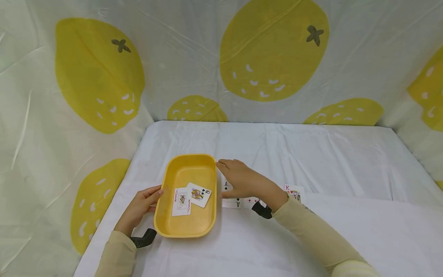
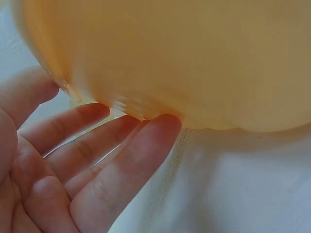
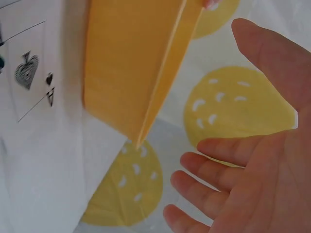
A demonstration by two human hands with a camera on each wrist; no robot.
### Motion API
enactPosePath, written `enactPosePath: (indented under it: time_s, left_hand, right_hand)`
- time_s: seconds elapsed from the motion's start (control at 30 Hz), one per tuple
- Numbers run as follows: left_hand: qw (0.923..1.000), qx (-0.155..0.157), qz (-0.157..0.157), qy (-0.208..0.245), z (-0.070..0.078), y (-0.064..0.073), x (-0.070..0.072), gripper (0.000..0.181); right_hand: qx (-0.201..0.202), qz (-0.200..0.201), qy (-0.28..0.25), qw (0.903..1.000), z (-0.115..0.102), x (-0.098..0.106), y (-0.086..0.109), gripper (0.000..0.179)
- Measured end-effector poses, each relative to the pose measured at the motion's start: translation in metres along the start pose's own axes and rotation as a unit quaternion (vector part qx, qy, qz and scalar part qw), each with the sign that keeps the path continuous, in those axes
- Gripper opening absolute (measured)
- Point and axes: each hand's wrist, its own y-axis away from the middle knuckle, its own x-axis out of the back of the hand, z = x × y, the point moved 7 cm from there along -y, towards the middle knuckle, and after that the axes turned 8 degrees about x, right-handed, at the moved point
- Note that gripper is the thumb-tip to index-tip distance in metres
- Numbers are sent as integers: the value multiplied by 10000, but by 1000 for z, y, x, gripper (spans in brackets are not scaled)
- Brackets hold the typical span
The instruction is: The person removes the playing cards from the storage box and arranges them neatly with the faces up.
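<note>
A yellow plastic tray stands on the white table, with a joker card and a queen of spades lying face up in it. My left hand grips the tray's left side. In the left wrist view, that hand's fingertips meet the tray's outer wall. Beside the tray's right side is my right hand, its fingers extended. The right wrist view shows this hand apart from the tray wall, with nothing held.
An ace of spades lies right of the tray, beneath the right hand. Next to it a red diamond card is partly hidden by the forearm. Further right lies a king, also partly covered. A lemon-print cloth hangs behind the table.
</note>
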Motion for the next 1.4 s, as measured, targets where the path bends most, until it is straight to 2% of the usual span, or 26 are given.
enactPosePath:
  time_s: [0.23, 0.43, 0.7, 0.87, 1.07, 1.4]
  left_hand:
    - [10000, 5, -9, -18, 1, 1, -2, 58]
    - [10000, -4, -7, 8, 0, -1, -3, 58]
    - [9999, -21, -92, 124, 0, 0, -6, 56]
    - [9997, -132, -183, 129, 3, 3, -8, 54]
    - [9995, -171, -244, 126, 5, 3, -9, 53]
    - [9996, -135, -224, 54, 4, 3, -12, 55]
  right_hand:
    - [324, -202, 108, 9992, -28, -3, -36, 88]
    - [426, -510, 184, 9976, -50, -9, -60, 89]
    - [394, -862, 367, 9948, -67, -24, -90, 92]
    - [167, -1211, 269, 9921, -69, -40, -105, 94]
    - [-152, -1424, 320, 9892, -70, -60, -115, 91]
    - [-618, -1665, 1044, 9785, -70, -83, -112, 88]
